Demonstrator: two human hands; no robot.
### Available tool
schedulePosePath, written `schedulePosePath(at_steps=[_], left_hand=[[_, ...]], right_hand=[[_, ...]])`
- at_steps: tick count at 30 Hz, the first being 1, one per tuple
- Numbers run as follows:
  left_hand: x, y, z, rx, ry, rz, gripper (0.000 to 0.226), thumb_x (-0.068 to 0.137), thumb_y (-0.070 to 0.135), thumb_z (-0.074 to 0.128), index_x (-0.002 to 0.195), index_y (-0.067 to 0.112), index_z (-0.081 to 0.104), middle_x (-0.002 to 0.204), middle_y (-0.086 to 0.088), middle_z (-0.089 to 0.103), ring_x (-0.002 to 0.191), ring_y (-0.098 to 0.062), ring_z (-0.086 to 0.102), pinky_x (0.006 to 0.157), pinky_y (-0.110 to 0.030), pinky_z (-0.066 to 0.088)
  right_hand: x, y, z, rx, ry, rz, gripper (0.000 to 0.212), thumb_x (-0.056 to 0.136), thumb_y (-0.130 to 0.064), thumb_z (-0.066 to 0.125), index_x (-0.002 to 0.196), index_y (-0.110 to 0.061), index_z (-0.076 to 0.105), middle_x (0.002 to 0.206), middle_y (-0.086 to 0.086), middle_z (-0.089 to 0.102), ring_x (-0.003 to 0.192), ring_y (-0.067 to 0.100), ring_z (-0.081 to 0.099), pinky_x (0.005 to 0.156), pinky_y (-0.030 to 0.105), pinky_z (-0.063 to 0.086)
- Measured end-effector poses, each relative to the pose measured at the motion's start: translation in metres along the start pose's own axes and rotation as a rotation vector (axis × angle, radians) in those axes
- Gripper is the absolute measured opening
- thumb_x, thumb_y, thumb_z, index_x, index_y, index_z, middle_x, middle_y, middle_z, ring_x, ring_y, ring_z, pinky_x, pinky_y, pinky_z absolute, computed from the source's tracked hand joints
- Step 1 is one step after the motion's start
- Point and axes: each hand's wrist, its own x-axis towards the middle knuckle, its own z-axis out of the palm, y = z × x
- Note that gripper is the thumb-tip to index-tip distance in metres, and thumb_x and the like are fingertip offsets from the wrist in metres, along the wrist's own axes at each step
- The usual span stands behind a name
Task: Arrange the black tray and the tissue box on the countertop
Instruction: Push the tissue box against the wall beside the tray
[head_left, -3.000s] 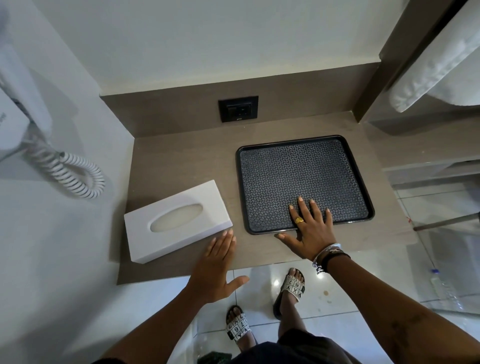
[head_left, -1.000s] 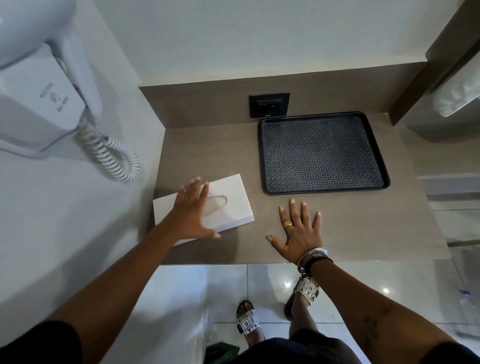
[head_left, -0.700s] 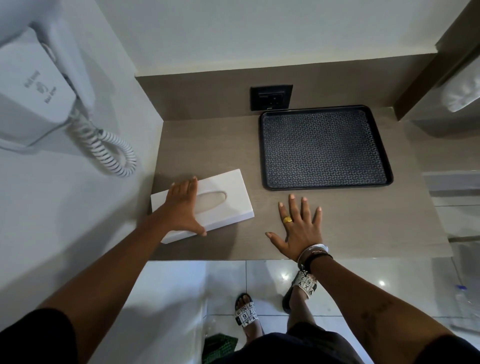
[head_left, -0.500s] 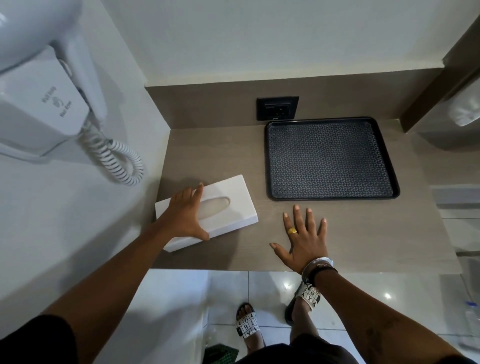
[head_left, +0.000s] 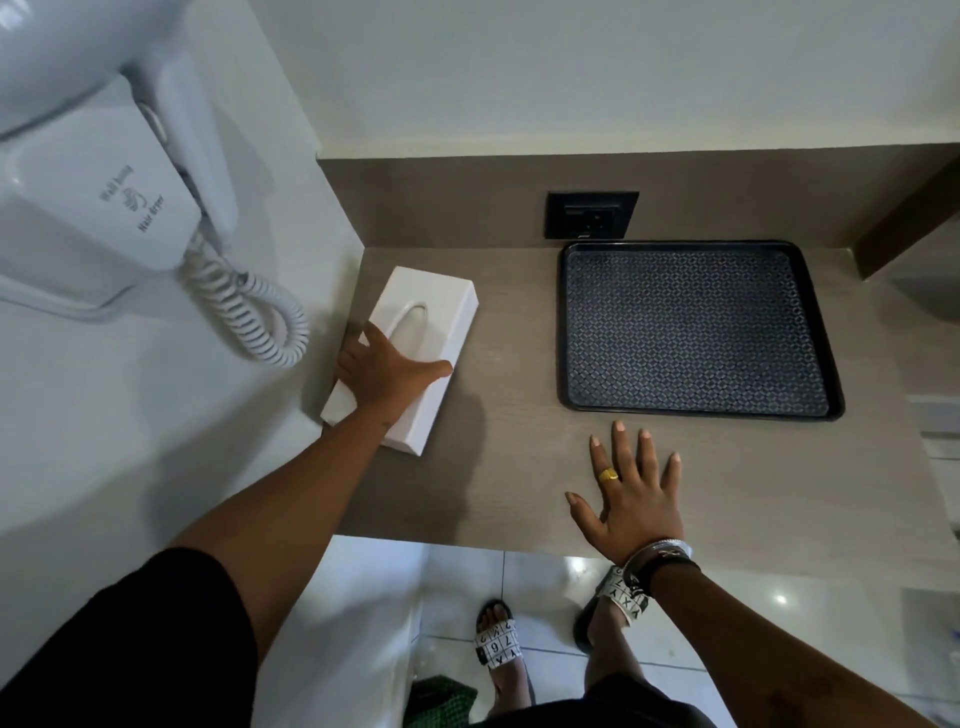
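Left hand: the left hand (head_left: 382, 375) lies palm down over the near half of the box (head_left: 410, 349), fingers over its left edge, thumb out along its right side, a grip spanning the box's width.
Right hand: the right hand (head_left: 635, 499) rests flat on the counter (head_left: 509, 457) near its front edge, fingers spread, grip open, holding nothing; ring and wristbands show.
Box: white, long, oval slot on top, lying against the counter's left edge, angled toward the back-left corner.
Tray: the tray (head_left: 696, 328) is black, patterned, with a raised rim, lying at the counter's back right, below the socket (head_left: 591, 214).
Wall: a hair dryer (head_left: 104, 171) hangs left.
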Motion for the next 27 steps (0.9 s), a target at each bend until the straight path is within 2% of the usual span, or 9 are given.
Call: schedulePosePath(at_steps=[6, 10, 12, 15, 17, 19, 22, 27], left_hand=[[0.001, 0.0, 0.018, -0.035, 0.119, -0.143, 0.132, 0.055, 0.074, 0.077, 0.152, 0.007, 0.017, 0.149, -0.028, 0.034, 0.138, -0.044, 0.033, 0.117, -0.054, 0.023], [0.002, -0.003, 0.024, -0.029, 0.141, -0.119, 0.128, 0.061, 0.08, 0.068, 0.151, 0.004, 0.019, 0.151, -0.029, 0.032, 0.14, -0.045, 0.03, 0.119, -0.055, 0.021], [-0.004, -0.006, 0.029, -0.013, 0.185, -0.044, 0.121, 0.068, 0.085, 0.053, 0.152, 0.004, 0.02, 0.157, -0.028, 0.024, 0.146, -0.045, 0.021, 0.122, -0.056, 0.013], [-0.028, -0.018, 0.035, 0.057, 0.246, 0.254, 0.105, 0.08, 0.078, 0.044, 0.154, 0.007, 0.019, 0.163, -0.025, 0.007, 0.153, -0.038, 0.005, 0.122, -0.053, 0.0], [-0.047, -0.034, 0.039, 0.154, 0.255, 0.458, 0.1, 0.084, 0.076, 0.043, 0.156, 0.012, 0.017, 0.165, -0.02, 0.005, 0.154, -0.035, 0.004, 0.121, -0.051, -0.001], [-0.059, -0.05, 0.045, 0.243, 0.229, 0.564, 0.098, 0.084, 0.078, 0.038, 0.156, 0.015, 0.017, 0.166, -0.017, 0.007, 0.154, -0.033, 0.007, 0.122, -0.053, 0.004], [-0.062, -0.061, 0.053, 0.305, 0.23, 0.6, 0.088, 0.09, 0.071, 0.034, 0.156, 0.015, 0.02, 0.165, -0.015, 0.011, 0.153, -0.033, 0.013, 0.122, -0.056, 0.013], [-0.047, -0.051, 0.054, 0.345, 0.282, 0.577, 0.065, 0.099, 0.042, 0.038, 0.154, 0.009, 0.024, 0.163, -0.021, 0.016, 0.152, -0.035, 0.017, 0.121, -0.057, 0.019]], right_hand=[[0.0, 0.0, 0.001, 0.021, 0.004, -0.001, 0.081, 0.085, -0.069, 0.038, 0.152, -0.023, 0.03, 0.163, 0.011, 0.018, 0.148, 0.041, 0.013, 0.113, 0.068, 0.012], [-0.001, 0.0, 0.001, 0.023, -0.005, 0.001, 0.081, 0.085, -0.068, 0.037, 0.152, -0.024, 0.028, 0.164, 0.009, 0.015, 0.149, 0.041, 0.011, 0.114, 0.068, 0.012], [0.0, 0.0, 0.0, 0.024, -0.008, 0.001, 0.081, 0.085, -0.068, 0.037, 0.152, -0.024, 0.028, 0.164, 0.009, 0.015, 0.149, 0.04, 0.011, 0.114, 0.068, 0.011], [-0.001, 0.001, 0.0, 0.033, -0.001, 0.0, 0.08, 0.085, -0.067, 0.038, 0.152, -0.024, 0.028, 0.164, 0.009, 0.015, 0.149, 0.04, 0.011, 0.115, 0.067, 0.011], [-0.001, 0.001, 0.0, 0.035, -0.003, -0.002, 0.08, 0.085, -0.067, 0.037, 0.152, -0.024, 0.028, 0.164, 0.009, 0.015, 0.149, 0.04, 0.011, 0.115, 0.067, 0.011], [-0.001, 0.001, 0.0, 0.038, -0.004, 0.0, 0.08, 0.086, -0.067, 0.037, 0.152, -0.024, 0.027, 0.164, 0.009, 0.015, 0.149, 0.04, 0.011, 0.114, 0.067, 0.011], [-0.001, 0.0, 0.0, 0.033, -0.004, -0.001, 0.08, 0.086, -0.067, 0.037, 0.152, -0.024, 0.028, 0.164, 0.009, 0.015, 0.149, 0.04, 0.011, 0.114, 0.067, 0.012], [-0.002, 0.0, 0.0, 0.033, 0.001, 0.0, 0.079, 0.086, -0.067, 0.037, 0.151, -0.024, 0.03, 0.163, 0.01, 0.017, 0.148, 0.04, 0.011, 0.114, 0.067, 0.012]])
